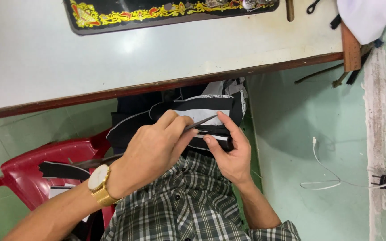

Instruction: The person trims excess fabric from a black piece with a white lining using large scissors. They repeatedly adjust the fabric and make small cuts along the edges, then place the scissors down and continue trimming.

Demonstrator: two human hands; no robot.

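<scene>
My left hand (157, 145), with a gold wristwatch (100, 183) on the wrist, is closed around a thin dark pointed tool (200, 122). The tool's tip rests on a black garment piece with white edging (211, 106) held in my lap below the table edge. My right hand (229, 151) grips the lower fold of that black garment piece, thumb on top and index finger stretched along it. Below both hands lies my green plaid shirt (193, 201).
A white table with a brown edge (157, 58) spans the top, bearing a black sewing machine base with gold ornament (157, 15). A red plastic chair (32, 167) at left holds a black cloth scrap (61, 170). A white cable (331, 178) lies on the green floor at right.
</scene>
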